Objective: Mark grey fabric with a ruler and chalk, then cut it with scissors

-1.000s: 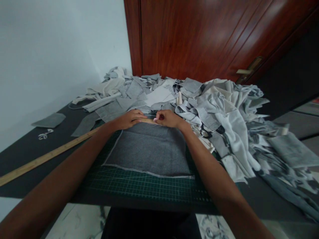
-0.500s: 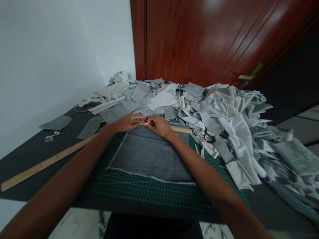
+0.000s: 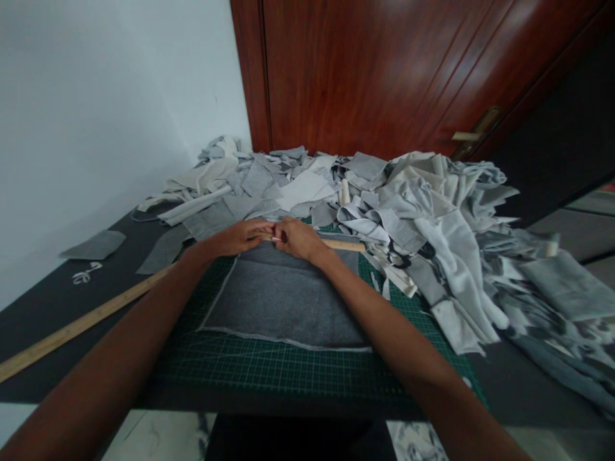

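A dark grey cloth [image 3: 283, 301] with a pale, frayed edge lies on a green cutting mat [image 3: 269, 368]. At its far edge, a wooden ruler [image 3: 343, 245] shows right of my hands; a long wooden length [image 3: 91, 323] also emerges at left, and whether they join is hidden. My left hand [image 3: 237, 238] is closed at the far edge, fingers and thumb on either side of the wood. Touching its fingertips, my right hand [image 3: 300, 239] is pinched over the cloth's edge. A small pinkish spot shows between the hands; whether it is a nail or a held thing is unclear.
Grey and white fabric scraps [image 3: 307, 189] heap along the back, and a larger pile [image 3: 446, 237] spreads over the right side. A flat grey piece [image 3: 93, 245] and a small white tangle [image 3: 86, 272] lie at left. Behind stands a brown door [image 3: 355, 77].
The view has shifted slightly, so everything sits a little further left. My right hand's fingers have curled in more closely over the cloth's far edge; the cloth stays put.
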{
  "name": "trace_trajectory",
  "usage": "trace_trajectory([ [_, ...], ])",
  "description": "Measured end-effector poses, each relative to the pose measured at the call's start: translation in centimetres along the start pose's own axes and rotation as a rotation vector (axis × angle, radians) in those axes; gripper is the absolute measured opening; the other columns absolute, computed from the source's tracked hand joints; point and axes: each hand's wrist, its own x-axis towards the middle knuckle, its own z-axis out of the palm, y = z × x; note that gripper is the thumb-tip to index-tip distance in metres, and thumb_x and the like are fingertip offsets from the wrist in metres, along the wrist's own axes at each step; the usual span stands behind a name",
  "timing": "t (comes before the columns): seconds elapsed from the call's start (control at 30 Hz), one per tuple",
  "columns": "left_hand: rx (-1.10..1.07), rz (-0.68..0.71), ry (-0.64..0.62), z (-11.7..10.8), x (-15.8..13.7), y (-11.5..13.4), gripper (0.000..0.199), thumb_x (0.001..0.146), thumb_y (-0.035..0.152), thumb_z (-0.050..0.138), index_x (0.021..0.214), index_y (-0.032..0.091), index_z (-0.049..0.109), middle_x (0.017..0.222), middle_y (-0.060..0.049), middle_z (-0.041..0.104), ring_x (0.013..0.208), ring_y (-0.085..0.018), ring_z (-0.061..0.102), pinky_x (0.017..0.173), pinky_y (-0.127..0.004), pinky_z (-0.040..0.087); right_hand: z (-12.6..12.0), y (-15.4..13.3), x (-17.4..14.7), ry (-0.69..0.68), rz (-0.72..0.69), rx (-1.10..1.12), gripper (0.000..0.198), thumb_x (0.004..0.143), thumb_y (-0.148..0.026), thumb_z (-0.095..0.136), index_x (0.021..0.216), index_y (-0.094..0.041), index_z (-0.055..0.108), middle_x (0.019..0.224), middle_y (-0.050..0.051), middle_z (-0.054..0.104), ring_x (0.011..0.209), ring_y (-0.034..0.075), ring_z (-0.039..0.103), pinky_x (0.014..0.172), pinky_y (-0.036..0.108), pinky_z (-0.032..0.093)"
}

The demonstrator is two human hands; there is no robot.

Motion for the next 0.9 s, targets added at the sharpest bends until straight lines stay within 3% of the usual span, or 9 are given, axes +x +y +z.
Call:
trace_trajectory([
  [0.27,0.057,0.040,-0.026,-0.3,0.0,0.1,0.050,0.105,0.041,0.047,0.148,0.016,0.058,0.145,-0.014,0.065,0.130,-0.024,0.063,0.118,-0.037,0.044,-3.2,1.0,-0.9,-0.184,0.097,-0.104,0.012,0.094,-0.025,0.069,0.099,-0.018,0.077,0.109,0.010,0.075,0.100,0.023,0.067,0.075,0.028,0.044],
  [0.4,0.067,0.033,-0.031,-0.5,-0.1,0.6,0.050,0.105,0.038,0.045,0.147,0.014,0.059,0.146,-0.014,0.064,0.132,-0.023,0.062,0.118,-0.035,0.043,-4.8,1.5,-1.4,-0.282,0.212,-0.135,0.009,0.090,-0.025,0.075,0.092,-0.018,0.078,0.096,0.011,0.077,0.089,0.023,0.069,0.071,0.028,0.043],
  [0.53,0.060,-0.016,-0.047,-1.0,-0.4,0.6,0.049,0.105,0.042,0.048,0.145,0.018,0.063,0.145,-0.011,0.067,0.131,-0.022,0.064,0.116,-0.033,0.044,-5.3,2.0,-1.8,-0.290,0.229,-0.137,0.006,0.085,-0.022,0.077,0.084,-0.016,0.076,0.088,0.011,0.075,0.081,0.023,0.068,0.068,0.029,0.042],
  [0.6,0.053,-0.034,-0.065,-1.3,-0.6,0.3,0.049,0.105,0.046,0.048,0.144,0.020,0.065,0.143,-0.009,0.069,0.129,-0.022,0.065,0.116,-0.033,0.045,-5.0,2.4,-2.0,-0.276,0.171,-0.050,0.007,0.087,-0.022,0.074,0.084,-0.016,0.074,0.085,0.009,0.073,0.077,0.020,0.065,0.067,0.028,0.041],
  [0.73,0.097,0.005,-0.078,-1.7,-0.9,-0.3,0.046,0.107,0.043,0.047,0.141,0.020,0.068,0.138,-0.008,0.072,0.124,-0.020,0.069,0.111,-0.031,0.048,-3.0,3.6,-1.8,-0.215,0.005,0.324,0.013,0.090,-0.025,0.067,0.081,-0.016,0.067,0.077,0.001,0.066,0.071,0.013,0.057,0.067,0.024,0.041],
  [0.9,0.163,0.093,-0.014,-1.2,-0.7,-0.5,0.045,0.109,0.045,0.045,0.135,0.020,0.071,0.129,-0.010,0.076,0.117,-0.021,0.072,0.104,-0.030,0.052,-0.9,4.9,-1.4,-0.161,-0.001,0.511,0.020,0.087,-0.032,0.065,0.076,-0.018,0.058,0.070,-0.003,0.057,0.067,0.012,0.051,0.064,0.023,0.036],
])
